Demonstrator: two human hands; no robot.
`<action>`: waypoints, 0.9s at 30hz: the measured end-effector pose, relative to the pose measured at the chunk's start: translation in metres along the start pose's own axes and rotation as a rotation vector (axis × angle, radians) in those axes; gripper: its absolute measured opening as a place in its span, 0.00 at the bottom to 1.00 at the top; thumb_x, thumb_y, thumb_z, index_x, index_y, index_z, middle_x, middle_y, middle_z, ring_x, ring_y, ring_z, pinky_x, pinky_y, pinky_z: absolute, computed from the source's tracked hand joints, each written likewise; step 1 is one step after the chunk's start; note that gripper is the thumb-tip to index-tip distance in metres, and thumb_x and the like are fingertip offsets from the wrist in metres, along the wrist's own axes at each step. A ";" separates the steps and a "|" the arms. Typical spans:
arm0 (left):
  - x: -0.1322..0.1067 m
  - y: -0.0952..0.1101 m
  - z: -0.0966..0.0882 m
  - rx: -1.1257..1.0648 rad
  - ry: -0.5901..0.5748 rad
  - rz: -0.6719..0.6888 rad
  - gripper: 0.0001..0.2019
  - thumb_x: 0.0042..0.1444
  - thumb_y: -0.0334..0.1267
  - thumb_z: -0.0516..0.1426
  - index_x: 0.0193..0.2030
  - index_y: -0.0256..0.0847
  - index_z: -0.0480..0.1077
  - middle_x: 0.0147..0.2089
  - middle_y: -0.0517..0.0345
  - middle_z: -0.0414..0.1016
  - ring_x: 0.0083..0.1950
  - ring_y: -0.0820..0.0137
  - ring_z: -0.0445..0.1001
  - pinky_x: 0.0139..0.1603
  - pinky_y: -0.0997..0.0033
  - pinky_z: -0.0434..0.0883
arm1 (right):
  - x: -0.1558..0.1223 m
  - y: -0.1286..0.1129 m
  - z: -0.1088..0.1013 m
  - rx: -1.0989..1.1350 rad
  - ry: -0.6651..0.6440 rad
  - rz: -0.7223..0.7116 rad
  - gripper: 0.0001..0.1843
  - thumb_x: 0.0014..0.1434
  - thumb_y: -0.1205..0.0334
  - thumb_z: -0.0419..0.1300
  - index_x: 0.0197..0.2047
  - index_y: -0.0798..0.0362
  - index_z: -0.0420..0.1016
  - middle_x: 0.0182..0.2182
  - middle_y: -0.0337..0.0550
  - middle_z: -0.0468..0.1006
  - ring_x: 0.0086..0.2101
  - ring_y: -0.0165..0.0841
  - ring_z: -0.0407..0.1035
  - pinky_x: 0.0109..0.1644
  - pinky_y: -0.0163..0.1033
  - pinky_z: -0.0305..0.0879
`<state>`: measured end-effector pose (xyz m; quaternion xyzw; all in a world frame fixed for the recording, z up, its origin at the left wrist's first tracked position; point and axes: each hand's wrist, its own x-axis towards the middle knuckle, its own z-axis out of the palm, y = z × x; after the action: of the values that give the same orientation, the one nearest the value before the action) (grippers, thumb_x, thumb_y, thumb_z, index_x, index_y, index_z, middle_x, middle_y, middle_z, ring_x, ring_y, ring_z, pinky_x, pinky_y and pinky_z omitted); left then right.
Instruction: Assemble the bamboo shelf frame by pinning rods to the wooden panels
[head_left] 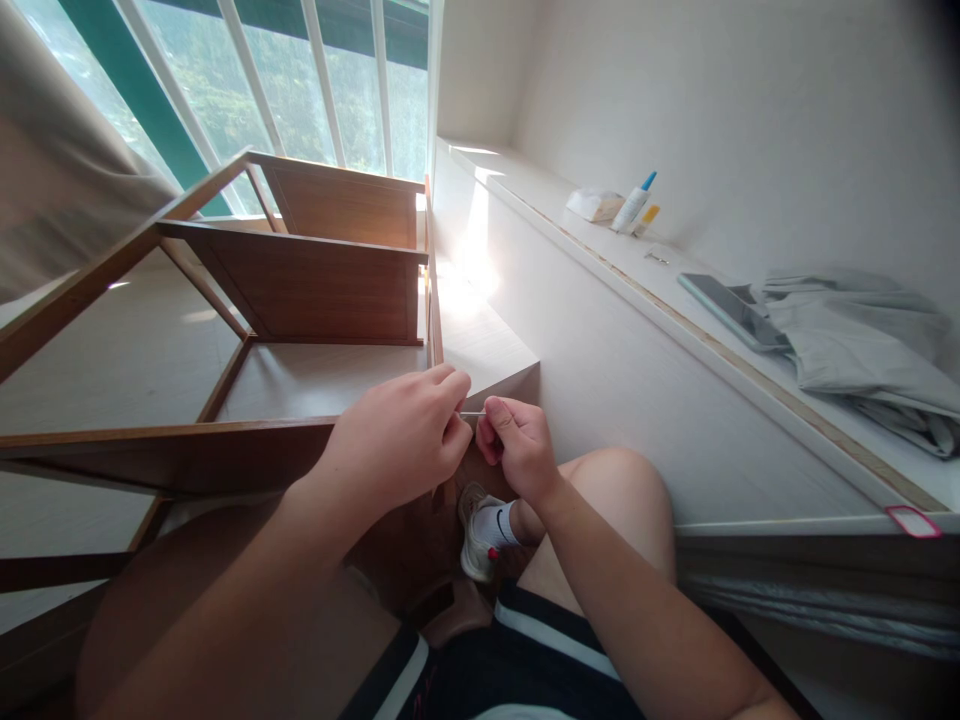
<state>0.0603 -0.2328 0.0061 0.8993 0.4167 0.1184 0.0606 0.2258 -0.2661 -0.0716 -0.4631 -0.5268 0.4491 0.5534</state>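
Observation:
A brown wooden shelf unit (315, 285) lies on its side in front of me, its frame running from the lower left up toward the window. My left hand (401, 435) is closed at the near corner of the frame. My right hand (517, 440) is pinched right beside it. A thin metal pin or tool (472, 413) spans the small gap between the two hands, and both hands grip it. My knee and a white shoe (474, 535) show just below the hands.
A long white ledge (675, 310) runs along the right wall. On it lie a tablet (731, 310), a crumpled grey cloth (862, 340), two glue tubes (634, 205) and a white packet (592, 203). A window fills the upper left; a curtain hangs at far left.

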 end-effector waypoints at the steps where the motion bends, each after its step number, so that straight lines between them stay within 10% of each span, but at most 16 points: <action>1: 0.000 0.000 0.000 0.000 0.000 -0.001 0.05 0.60 0.37 0.47 0.33 0.45 0.58 0.35 0.60 0.67 0.33 0.66 0.66 0.28 0.64 0.51 | 0.000 -0.001 0.001 0.023 0.007 0.024 0.27 0.68 0.47 0.53 0.21 0.52 0.62 0.13 0.33 0.62 0.15 0.25 0.54 0.21 0.35 0.46; 27: 0.000 0.001 -0.001 0.002 0.002 0.002 0.05 0.60 0.36 0.48 0.33 0.44 0.60 0.35 0.59 0.69 0.34 0.66 0.69 0.29 0.65 0.53 | 0.001 -0.013 -0.001 0.140 -0.012 0.161 0.29 0.66 0.43 0.54 0.20 0.51 0.58 0.08 0.31 0.59 0.10 0.23 0.49 0.15 0.33 0.40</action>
<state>0.0604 -0.2334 0.0072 0.8996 0.4161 0.1191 0.0591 0.2271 -0.2671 -0.0589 -0.4616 -0.4586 0.5305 0.5433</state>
